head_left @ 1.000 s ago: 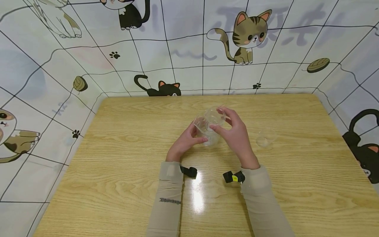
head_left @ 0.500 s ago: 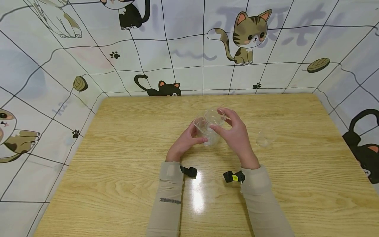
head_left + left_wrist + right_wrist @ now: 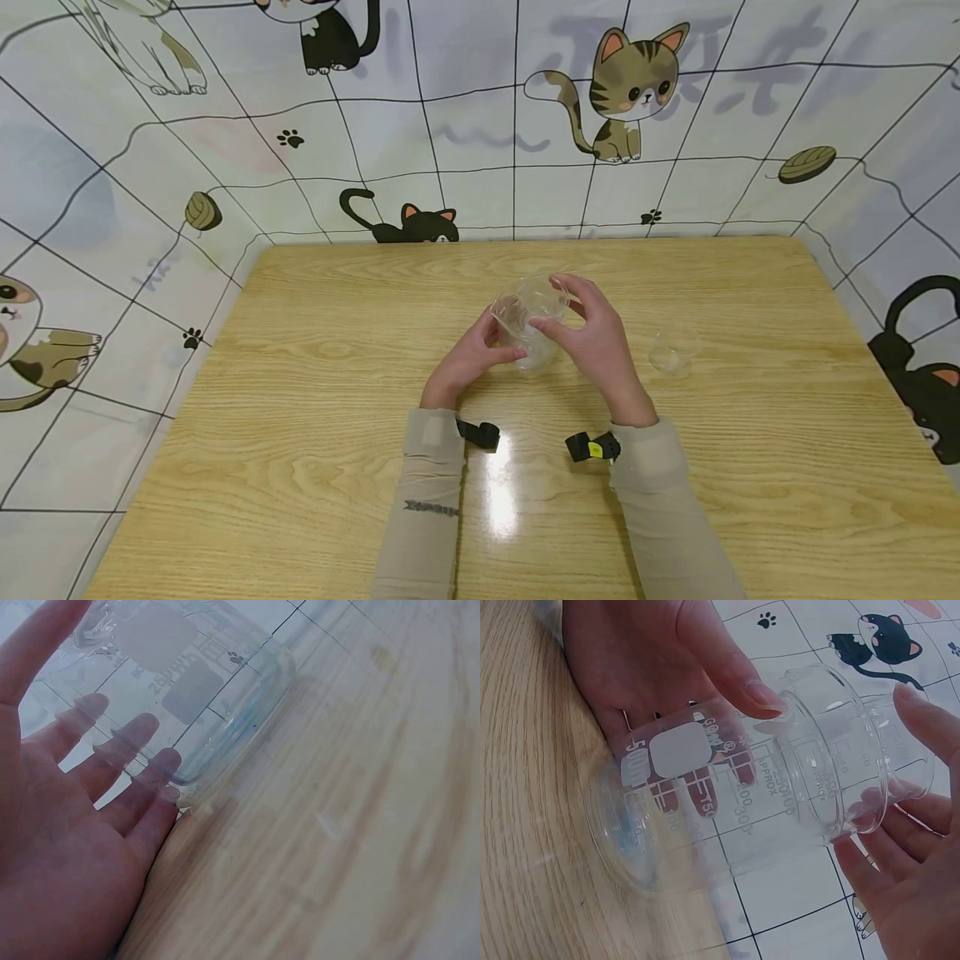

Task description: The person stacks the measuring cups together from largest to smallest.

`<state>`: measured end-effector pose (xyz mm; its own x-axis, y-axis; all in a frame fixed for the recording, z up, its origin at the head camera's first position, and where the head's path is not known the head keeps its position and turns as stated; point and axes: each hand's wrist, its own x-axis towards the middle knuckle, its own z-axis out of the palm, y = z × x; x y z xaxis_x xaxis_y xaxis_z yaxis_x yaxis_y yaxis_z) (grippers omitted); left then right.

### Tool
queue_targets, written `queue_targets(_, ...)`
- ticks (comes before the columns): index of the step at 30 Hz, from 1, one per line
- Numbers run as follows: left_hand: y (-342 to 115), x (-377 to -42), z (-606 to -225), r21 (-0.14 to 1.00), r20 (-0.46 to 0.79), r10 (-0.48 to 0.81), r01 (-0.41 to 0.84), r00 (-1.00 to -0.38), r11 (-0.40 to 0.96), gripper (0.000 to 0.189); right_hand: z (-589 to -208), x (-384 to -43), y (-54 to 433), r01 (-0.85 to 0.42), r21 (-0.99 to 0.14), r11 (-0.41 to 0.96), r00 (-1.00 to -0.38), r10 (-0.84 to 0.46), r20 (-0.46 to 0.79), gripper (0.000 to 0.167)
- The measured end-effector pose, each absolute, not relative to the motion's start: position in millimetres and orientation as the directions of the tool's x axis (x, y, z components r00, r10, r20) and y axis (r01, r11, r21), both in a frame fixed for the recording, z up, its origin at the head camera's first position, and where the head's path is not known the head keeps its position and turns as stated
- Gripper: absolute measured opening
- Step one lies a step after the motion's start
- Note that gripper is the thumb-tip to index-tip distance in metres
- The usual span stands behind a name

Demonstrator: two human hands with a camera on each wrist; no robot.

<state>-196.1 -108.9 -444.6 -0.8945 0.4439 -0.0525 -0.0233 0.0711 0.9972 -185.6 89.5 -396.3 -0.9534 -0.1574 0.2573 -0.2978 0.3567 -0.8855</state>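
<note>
A large clear glass beaker (image 3: pixel 679 750) with white markings stands on the table, and my left hand (image 3: pixel 474 354) holds it round the side. In the left wrist view its fingers (image 3: pixel 135 739) lie against the glass. At the mouth of that beaker, my right hand (image 3: pixel 596 337) holds a smaller clear beaker (image 3: pixel 546 297) between thumb and fingers. This smaller beaker is tilted, and the right wrist view shows it partly inside the large one. Clear glass overlaps, so its depth inside is hard to tell. Whether either beaker holds liquid, I cannot tell.
To the right of my right hand, another small clear glass vessel (image 3: pixel 669 357) stands on the wooden table (image 3: pixel 300 433). Cloth (image 3: pixel 480 125) printed with cats and grid lines rises behind the table and at both sides.
My right hand and the smaller beaker have sunk very slightly towards the large beaker. The left hand has kept its place.
</note>
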Motion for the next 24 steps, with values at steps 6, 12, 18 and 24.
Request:
queue_targets(6, -109.1, -196.9, -444.6, 0.997, -0.044, 0.445, -0.011, -0.894, 0.076, 0.081, -396.1, -186.6, 88.4, -0.278, -0.883, 0.379, -0.959, -0.157, 0.235, 0.063)
queue_targets(12, -108.6, -202.1, -456.8, 0.997, -0.051, 0.441, -0.023, -0.896, 0.067, 0.084, -398.0, -187.4, 88.4, -0.281, -0.870, 0.406, -0.959, -0.160, 0.235, 0.065)
queue_targets(18, -108.2, -205.2, -470.2, 0.996, -0.023, 0.422, 0.014, -0.906, 0.086, 0.085, -401.6, -188.7, 89.1, -0.280, -0.865, 0.417, -0.959, -0.161, 0.232, 0.067)
queue_targets(24, -107.8, -205.3, -469.8, 0.996, -0.004, 0.418, 0.035, -0.908, 0.084, 0.083, -403.0, -189.6, 89.3, -0.274, -0.866, 0.418, -0.961, -0.162, 0.225, 0.068)
